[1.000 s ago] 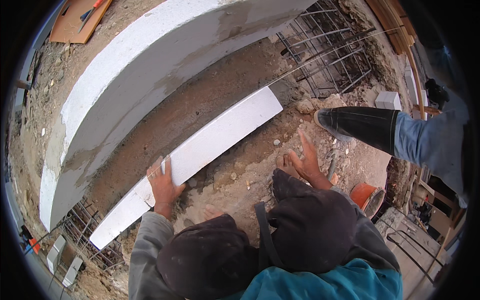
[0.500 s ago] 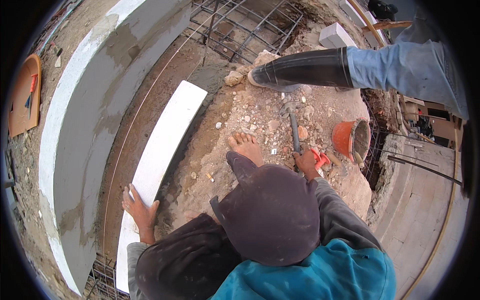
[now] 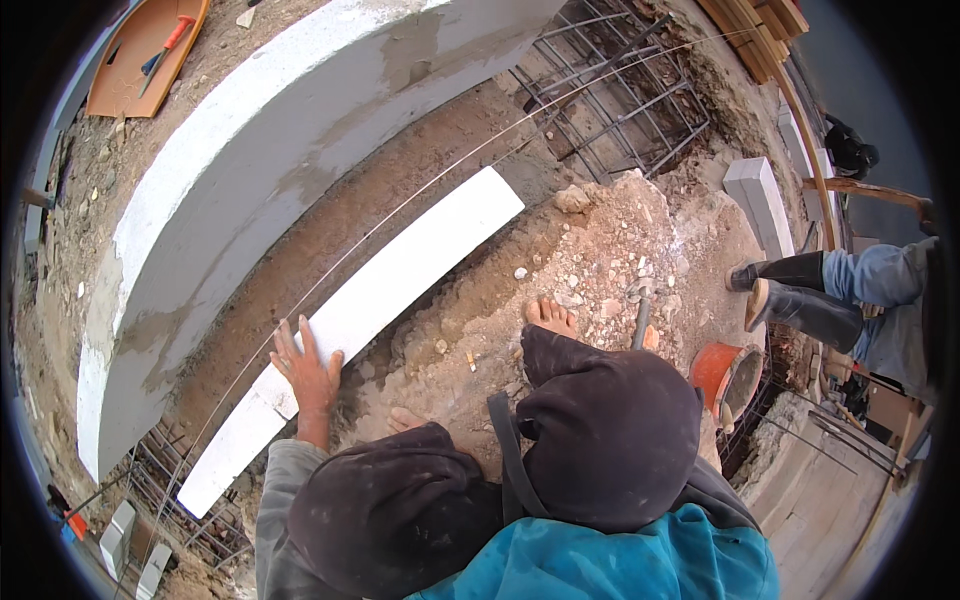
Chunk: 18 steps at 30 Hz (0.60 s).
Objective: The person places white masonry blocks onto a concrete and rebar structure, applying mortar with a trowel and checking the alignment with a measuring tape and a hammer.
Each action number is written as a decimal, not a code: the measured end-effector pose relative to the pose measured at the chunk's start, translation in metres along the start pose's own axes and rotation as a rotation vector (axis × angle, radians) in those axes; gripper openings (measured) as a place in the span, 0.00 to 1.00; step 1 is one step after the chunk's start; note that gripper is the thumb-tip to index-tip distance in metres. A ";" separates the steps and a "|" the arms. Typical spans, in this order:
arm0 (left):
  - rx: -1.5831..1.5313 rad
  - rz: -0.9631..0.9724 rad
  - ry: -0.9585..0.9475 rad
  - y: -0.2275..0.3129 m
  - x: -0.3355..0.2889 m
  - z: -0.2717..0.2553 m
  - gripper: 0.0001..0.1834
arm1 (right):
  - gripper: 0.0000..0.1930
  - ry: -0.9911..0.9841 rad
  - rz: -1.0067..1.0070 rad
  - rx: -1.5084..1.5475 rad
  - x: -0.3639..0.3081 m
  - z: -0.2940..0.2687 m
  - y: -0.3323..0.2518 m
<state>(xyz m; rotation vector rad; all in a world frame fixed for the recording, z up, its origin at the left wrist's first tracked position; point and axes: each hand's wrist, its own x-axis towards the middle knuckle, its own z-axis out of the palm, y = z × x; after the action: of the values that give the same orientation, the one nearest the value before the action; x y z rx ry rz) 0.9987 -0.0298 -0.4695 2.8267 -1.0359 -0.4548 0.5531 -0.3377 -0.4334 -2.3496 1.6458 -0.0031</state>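
My left hand (image 3: 308, 375) lies with spread fingers on a row of long white building blocks (image 3: 410, 262), close to a joint between two of them. It is open and grips nothing. The row is set in a dirt trench beside a taut string line (image 3: 385, 205). My right hand is hidden behind my right knee. Beyond that knee a hammer (image 3: 641, 318) rests on the rubble, its head away from me and its lower handle covered. An orange bucket (image 3: 708, 372) with grey mortar around its inside stands to the right of it.
A grey plastered wall (image 3: 250, 215) with a white top runs along the left. Rebar cages (image 3: 620, 95) lie at the trench's far end. Another person's black boots (image 3: 820, 315) stand at the right. An orange tray (image 3: 135, 60) with a red-handled tool lies beyond the wall.
The view has swung left. The other person has stepped away to the right. My right hand, earlier at the hammer's handle beside a red-handled tool, has gone out of sight. My left hand stays on the blocks.
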 end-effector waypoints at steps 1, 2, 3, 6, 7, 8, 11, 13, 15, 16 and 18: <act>-0.019 -0.053 0.002 0.003 0.000 -0.004 0.53 | 0.24 -0.023 -0.126 -0.037 0.008 0.006 -0.030; -0.040 -0.104 0.001 0.010 0.000 -0.007 0.54 | 0.24 -0.066 -0.219 -0.077 0.014 0.015 -0.055; -0.064 -0.155 0.000 0.017 0.000 -0.009 0.55 | 0.25 -0.105 -0.302 -0.128 0.019 0.026 -0.077; -0.065 -0.369 0.013 0.037 -0.007 -0.011 0.60 | 0.26 -0.250 -0.338 -0.302 0.029 0.056 -0.108; -0.083 -0.446 0.006 0.039 -0.011 -0.005 0.61 | 0.28 -0.329 -0.298 -0.333 0.031 0.055 -0.102; -0.094 -0.521 0.011 0.034 -0.013 0.000 0.62 | 0.31 -0.413 -0.267 -0.356 0.031 0.058 -0.103; -0.104 -0.649 -0.001 0.026 -0.014 0.002 0.65 | 0.26 -0.416 0.106 0.043 0.030 0.003 -0.061; -0.105 -0.695 -0.034 0.027 -0.013 0.004 0.66 | 0.24 -0.262 0.502 0.433 0.033 -0.053 -0.022; -0.113 -0.738 -0.065 0.019 -0.010 0.001 0.66 | 0.21 -0.143 0.727 0.745 0.050 -0.098 -0.011; -0.131 -0.746 -0.087 0.025 -0.005 0.003 0.67 | 0.20 -0.119 0.742 0.835 0.063 -0.117 -0.012; -0.143 -0.792 -0.110 0.037 0.005 -0.002 0.67 | 0.21 -0.174 0.676 0.945 0.099 -0.133 -0.029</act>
<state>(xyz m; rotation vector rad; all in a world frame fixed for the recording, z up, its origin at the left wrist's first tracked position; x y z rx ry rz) 0.9799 -0.0610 -0.4615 2.9888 0.1624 -0.7045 0.5944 -0.4492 -0.3138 -1.0385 1.7254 -0.3462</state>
